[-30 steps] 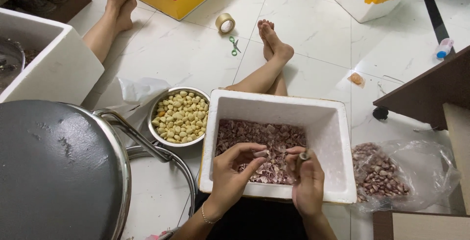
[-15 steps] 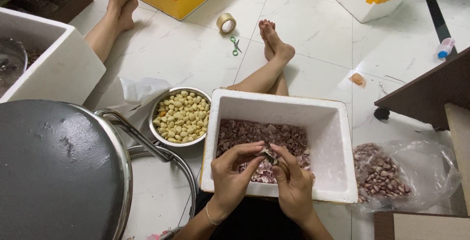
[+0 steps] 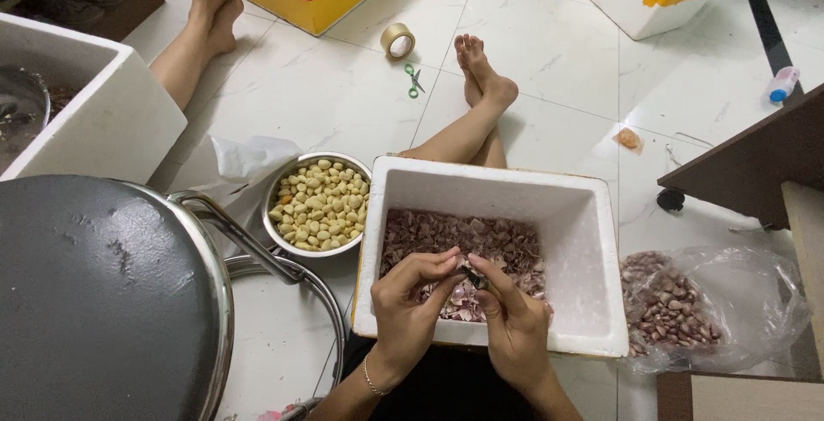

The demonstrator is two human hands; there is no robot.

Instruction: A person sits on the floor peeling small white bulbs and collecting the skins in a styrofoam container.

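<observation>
Over white foam box (image 3: 592, 241) of purple skins (image 3: 481, 241), both hands' grip pinching one clove (image 3: 470, 272), metal bowl (image 3: 276, 234) of peeled cloves (image 3: 319, 203) beside

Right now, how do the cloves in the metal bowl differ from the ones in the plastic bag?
The cloves in the metal bowl are pale yellow and bare; those in the plastic bag are reddish purple, with skins on. The bowl sits to the left of the foam box, the bag to its right. The bowl is a rigid round dish; the bag lies crumpled. Both stand on the tiled floor beside the box, over which the left hand and right hand pinch one small piece.
</observation>
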